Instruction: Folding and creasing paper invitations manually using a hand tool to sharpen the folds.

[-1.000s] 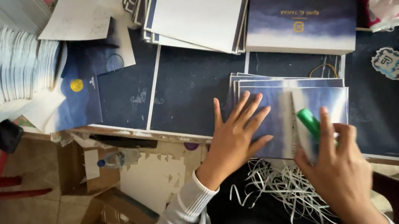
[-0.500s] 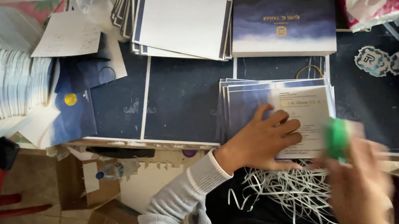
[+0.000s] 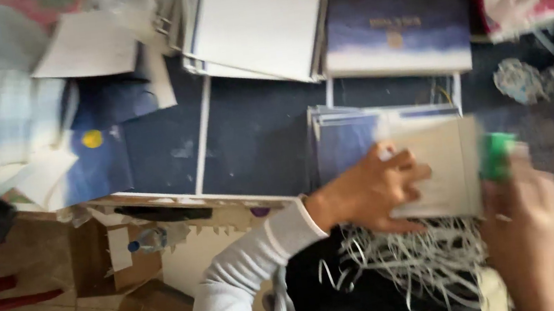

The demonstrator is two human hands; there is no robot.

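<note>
Your left hand (image 3: 371, 190) is pressing down, fingers spread flat, on the pale grey rectangular card sheet (image 3: 435, 169) lying on top of the stack of dark blue printed cards (image 3: 345, 142) at the near edge of the dark blue surface (image 3: 254, 137). Its long axis is running left to right, out from under your fingertips toward your right hand (image 3: 527, 217). That hand is gripping a small green stick-shaped tube (image 3: 496, 155), fingers closed round it, just beside the sheet's right edge; no open container is showing.

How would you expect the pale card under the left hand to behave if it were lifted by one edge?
The pale card looks thin and flat, so probably light and slightly bendy. It lies on a stack of blue sheets, so it may slide. The left hand presses it flat.
</note>
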